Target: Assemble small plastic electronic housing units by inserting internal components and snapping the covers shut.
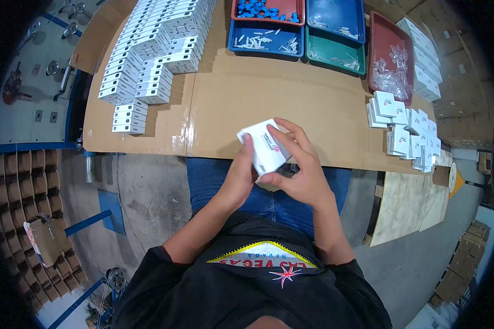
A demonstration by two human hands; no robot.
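Note:
Between my two hands, just over the table's near edge, is a small white box (264,147) with print on its upper face, held tilted. My left hand (240,174) grips its left side, thumb along the edge. My right hand (301,164) clasps it from the right, with fingers over the far corner and the thumb at the near corner. The underside of the box is hidden. To the right lies a cluster of similar small white boxes (400,141), and at the far left stand tall stacks of white boxes (140,77).
A brown cardboard sheet covers the table (230,98). Along the back sit a red tray (299,22) of blue parts, a blue tray (241,50) of white pieces, a second blue tray (323,11), a green tray (323,59), and a dark red tray (381,27) with clear plastic bits.

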